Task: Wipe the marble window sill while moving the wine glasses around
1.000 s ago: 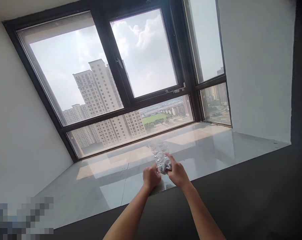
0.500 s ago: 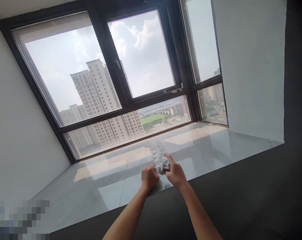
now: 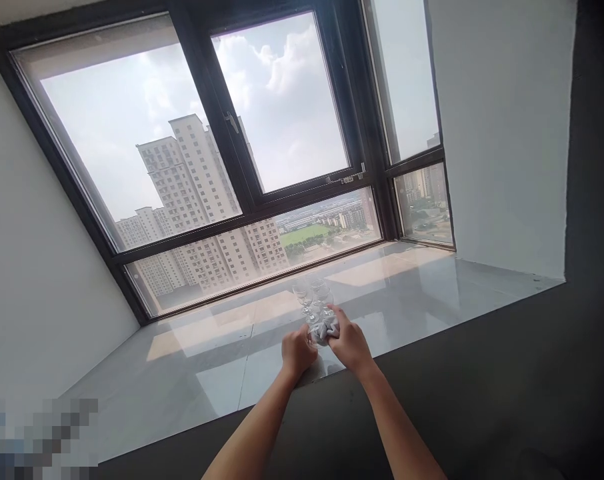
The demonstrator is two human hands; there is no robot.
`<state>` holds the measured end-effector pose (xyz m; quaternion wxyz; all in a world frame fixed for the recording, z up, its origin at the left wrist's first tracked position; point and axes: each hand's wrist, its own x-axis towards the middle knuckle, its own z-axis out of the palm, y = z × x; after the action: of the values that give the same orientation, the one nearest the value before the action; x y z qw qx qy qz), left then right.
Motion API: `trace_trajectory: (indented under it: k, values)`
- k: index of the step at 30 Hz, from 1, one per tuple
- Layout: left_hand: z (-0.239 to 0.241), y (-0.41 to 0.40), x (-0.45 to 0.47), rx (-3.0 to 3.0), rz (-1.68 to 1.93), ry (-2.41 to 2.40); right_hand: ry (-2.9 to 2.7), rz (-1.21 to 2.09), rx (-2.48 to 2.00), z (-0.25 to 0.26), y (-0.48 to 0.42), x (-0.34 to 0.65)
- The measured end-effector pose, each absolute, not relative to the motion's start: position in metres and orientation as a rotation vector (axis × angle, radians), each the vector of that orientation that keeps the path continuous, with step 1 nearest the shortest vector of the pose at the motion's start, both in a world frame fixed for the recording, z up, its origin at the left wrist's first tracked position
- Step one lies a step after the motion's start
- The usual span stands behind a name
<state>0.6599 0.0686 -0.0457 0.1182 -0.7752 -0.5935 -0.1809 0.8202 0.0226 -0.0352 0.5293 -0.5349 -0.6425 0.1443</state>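
Close to the front edge of the glossy window sill (image 3: 222, 373), my left hand (image 3: 299, 352) is closed around a clear glass (image 3: 312, 339), most of it hidden by my fingers and a cloth. My right hand (image 3: 349, 343) grips the bunched light grey cloth (image 3: 325, 329) and presses it against that glass, its index finger stretched forward. Just beyond both hands, two clear stemmed glasses stand upright side by side, a left glass (image 3: 302, 293) and a right glass (image 3: 322, 291).
A dark-framed window (image 3: 312, 197) rises behind the sill, with a handle (image 3: 232, 123) and a latch (image 3: 347, 179). White walls flank it at left (image 3: 42, 267) and right (image 3: 507, 147). Below the front edge is a dark wall face (image 3: 462, 400). A pixelated patch covers the lower left corner.
The view has shifted very slightly. Both hands keep nearly the same place, with the cloth still against the glass.
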Motion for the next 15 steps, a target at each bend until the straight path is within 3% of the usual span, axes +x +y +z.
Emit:
trace_trajectory:
  k: [15]
  values:
    - [-0.0551,0.0760,0.6561,-2.241,-0.677,-1.752,-1.410,0.434,-1.136,-0.0386,0.0269,0.8163]
